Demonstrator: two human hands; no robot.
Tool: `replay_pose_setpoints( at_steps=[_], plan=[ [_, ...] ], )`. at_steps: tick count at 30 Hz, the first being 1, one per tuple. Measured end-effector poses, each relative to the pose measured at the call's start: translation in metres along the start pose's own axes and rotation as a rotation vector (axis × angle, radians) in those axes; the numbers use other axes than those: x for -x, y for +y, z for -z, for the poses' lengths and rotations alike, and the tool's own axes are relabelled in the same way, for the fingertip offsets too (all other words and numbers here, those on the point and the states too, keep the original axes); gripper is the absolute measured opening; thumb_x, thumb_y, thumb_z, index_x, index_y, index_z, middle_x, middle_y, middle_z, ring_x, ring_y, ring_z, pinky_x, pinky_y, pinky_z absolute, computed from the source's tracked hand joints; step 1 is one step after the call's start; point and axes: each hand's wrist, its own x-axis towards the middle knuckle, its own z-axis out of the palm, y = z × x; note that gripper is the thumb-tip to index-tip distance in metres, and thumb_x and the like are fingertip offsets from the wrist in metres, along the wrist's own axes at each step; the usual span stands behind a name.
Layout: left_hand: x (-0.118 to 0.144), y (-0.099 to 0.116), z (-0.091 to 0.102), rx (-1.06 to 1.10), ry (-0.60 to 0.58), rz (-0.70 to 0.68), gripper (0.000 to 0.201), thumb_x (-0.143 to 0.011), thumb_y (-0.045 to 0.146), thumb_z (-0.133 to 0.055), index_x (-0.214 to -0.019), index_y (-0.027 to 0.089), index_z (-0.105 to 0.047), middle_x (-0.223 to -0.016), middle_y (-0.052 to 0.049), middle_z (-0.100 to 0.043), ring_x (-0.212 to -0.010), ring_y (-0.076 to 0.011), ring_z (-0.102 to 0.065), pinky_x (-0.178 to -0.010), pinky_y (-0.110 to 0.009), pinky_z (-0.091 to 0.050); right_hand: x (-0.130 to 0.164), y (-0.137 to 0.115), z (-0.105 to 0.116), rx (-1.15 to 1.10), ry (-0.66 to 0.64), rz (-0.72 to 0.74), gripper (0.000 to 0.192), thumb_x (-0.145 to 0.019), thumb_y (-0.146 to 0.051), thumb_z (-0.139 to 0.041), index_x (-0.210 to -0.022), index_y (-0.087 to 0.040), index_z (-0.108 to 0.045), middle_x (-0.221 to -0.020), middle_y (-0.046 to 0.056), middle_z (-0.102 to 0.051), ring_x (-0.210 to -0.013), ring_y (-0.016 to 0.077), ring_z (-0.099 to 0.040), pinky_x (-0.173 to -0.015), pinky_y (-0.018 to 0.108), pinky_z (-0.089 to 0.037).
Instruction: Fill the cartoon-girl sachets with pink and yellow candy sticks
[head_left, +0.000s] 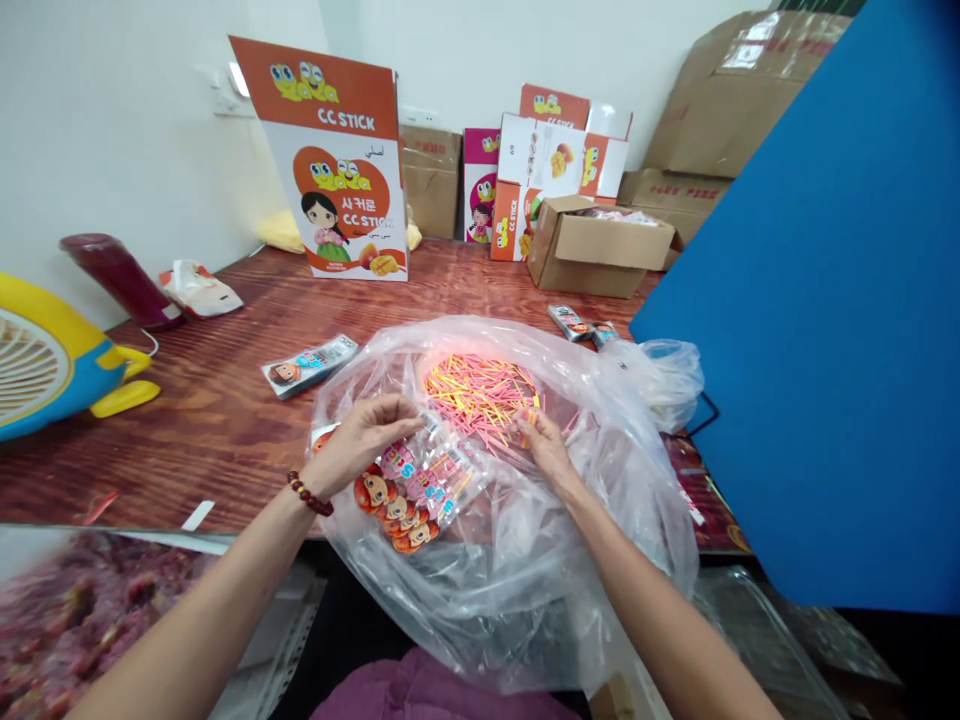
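A big clear plastic bag (525, 560) lies open at the table's near edge, with a heap of thin pink and yellow sticks (480, 392) inside it. My left hand (360, 440) pinches the top of a fanned bundle of small printed sachets (416, 490) with cartoon faces, held over the bag. My right hand (544, 445) reaches into the bag, fingertips in the stick heap; whether it grips any sticks is hidden. A bead bracelet sits on my left wrist.
On the wooden table (225, 400) lie a loose sachet pack (309, 365), more packs (581, 325), a tall CC STICK display box (337, 160), an open carton (600, 245), a yellow-blue fan (45, 360) at left and a blue board (840, 300) at right.
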Motion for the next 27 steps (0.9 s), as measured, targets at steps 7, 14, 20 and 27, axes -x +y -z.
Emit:
replay_pose_setpoints(
  at_steps=[7, 14, 20, 27],
  plan=[
    [0.001, 0.007, -0.023, -0.019, -0.085, 0.035, 0.024, -0.074, 0.036, -0.069, -0.068, 0.014, -0.061, -0.061, 0.003, -0.051, -0.056, -0.0082, -0.041, -0.054, -0.022, -0.033, 0.007, -0.058, -0.047, -0.156, -0.315, 0.01, 0.028, -0.08, -0.048, -0.064, -0.083, -0.021, -0.059, -0.076, 0.0, -0.062, -0.071, 0.0148, -0.057, -0.069, 0.028, -0.046],
    [0.007, -0.006, -0.022, -0.162, -0.046, 0.059, 0.028, -0.075, 0.038, -0.065, -0.062, 0.016, -0.054, -0.057, 0.005, -0.046, -0.053, -0.0083, -0.037, -0.05, -0.021, -0.03, 0.022, -0.074, -0.068, 0.389, -0.352, 0.284, 0.016, -0.091, -0.03, -0.049, -0.078, -0.022, -0.047, -0.068, -0.003, -0.05, -0.062, 0.0134, -0.044, -0.062, 0.026, -0.035],
    [0.015, -0.007, -0.022, -0.228, -0.069, 0.043, 0.029, -0.081, 0.037, -0.059, -0.062, 0.016, -0.055, -0.055, 0.005, -0.044, -0.052, -0.0088, -0.035, -0.049, -0.022, -0.028, 0.025, -0.066, -0.075, 0.523, -0.343, 0.43, 0.018, -0.086, -0.019, -0.048, -0.073, -0.024, -0.037, -0.067, -0.003, -0.045, -0.06, 0.0144, -0.037, -0.059, 0.027, -0.027],
    [0.024, -0.005, -0.022, -0.183, -0.089, -0.052, 0.035, -0.086, 0.039, -0.057, -0.06, 0.016, -0.059, -0.056, 0.002, -0.051, -0.054, -0.0107, -0.04, -0.053, -0.023, -0.03, 0.023, -0.075, -0.069, 0.174, -0.289, 0.186, 0.009, -0.088, -0.03, -0.053, -0.083, -0.024, -0.05, -0.068, -0.003, -0.054, -0.059, 0.0138, -0.047, -0.059, 0.026, -0.036]
  ],
)
